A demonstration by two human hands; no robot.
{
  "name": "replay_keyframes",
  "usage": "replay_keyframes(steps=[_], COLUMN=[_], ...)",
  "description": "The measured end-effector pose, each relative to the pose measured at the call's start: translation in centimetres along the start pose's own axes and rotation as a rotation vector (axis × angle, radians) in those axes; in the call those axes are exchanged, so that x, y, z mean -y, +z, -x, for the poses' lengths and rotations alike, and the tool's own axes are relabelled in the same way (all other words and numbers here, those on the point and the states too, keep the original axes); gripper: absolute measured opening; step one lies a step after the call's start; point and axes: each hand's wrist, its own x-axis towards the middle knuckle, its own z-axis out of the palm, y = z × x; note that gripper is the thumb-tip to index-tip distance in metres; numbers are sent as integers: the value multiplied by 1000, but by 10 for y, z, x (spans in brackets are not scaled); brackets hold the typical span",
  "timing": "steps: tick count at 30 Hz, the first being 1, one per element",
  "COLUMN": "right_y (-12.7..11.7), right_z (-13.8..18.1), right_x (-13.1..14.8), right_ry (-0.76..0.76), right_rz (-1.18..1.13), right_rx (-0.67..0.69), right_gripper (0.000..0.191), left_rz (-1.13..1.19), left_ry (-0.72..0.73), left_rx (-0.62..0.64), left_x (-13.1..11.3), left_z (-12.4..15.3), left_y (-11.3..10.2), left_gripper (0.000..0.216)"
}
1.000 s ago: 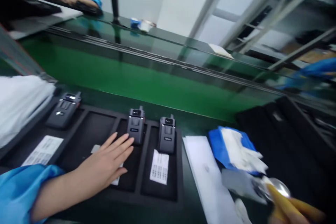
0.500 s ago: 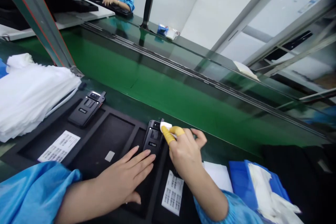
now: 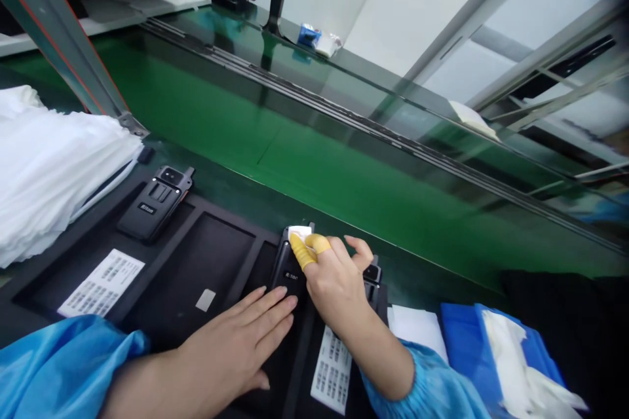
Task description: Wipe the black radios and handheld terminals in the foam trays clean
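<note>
A black tray (image 3: 221, 255) with several slots lies at the near edge of the green bench. My left hand (image 3: 236, 353) rests flat, fingers together, its fingertips on the lower end of a black handheld radio (image 3: 291, 267) in a middle slot. My right hand (image 3: 334, 281), with yellow finger cots, pinches a small white cloth (image 3: 299, 233) against the top of that radio. Another radio (image 3: 372, 275) is partly hidden behind my right hand. A third radio (image 3: 154, 201) lies in the far left slot.
White label sheets (image 3: 101, 281) lie in the tray slots. A stack of white foam sheets (image 3: 54, 170) sits at the left. A blue pack of white wipes (image 3: 511, 360) lies at the right. A green conveyor belt (image 3: 314, 163) runs behind. Another person's hands work at the far bench.
My right hand came in from the right with the white cloth and now presses it on the middle radio's top. It shifted slightly left since half a second ago. My left hand stayed put.
</note>
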Motion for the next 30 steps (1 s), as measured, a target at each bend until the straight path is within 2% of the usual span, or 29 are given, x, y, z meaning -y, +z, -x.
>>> replay_keyframes(steps=[3, 11, 16, 20, 25, 28, 30], right_y=[3, 0, -5, -2, 2, 1, -1], right_z=[-5, 0, 5, -3, -10, -4, 2], right_x=[4, 4, 6, 11, 7, 3, 1], right_ry=[25, 117, 144, 108, 124, 159, 172], right_rz=[28, 138, 109, 74, 104, 107, 105], right_rx=[-25, -4, 10, 11, -4, 10, 9], right_gripper=[28, 28, 30, 29, 27, 29, 30], left_rz=[8, 55, 36, 12, 24, 52, 63], left_ry=[0, 0, -6, -35, -26, 2, 1], left_rx=[14, -113, -159, -196, -117, -51, -51], left_x=[0, 1, 0, -2, -1, 1, 2], left_z=[-1, 3, 6, 9, 7, 4, 3], left_y=[-1, 16, 25, 34, 27, 18, 14], left_gripper=[78, 80, 82, 87, 78, 74, 73])
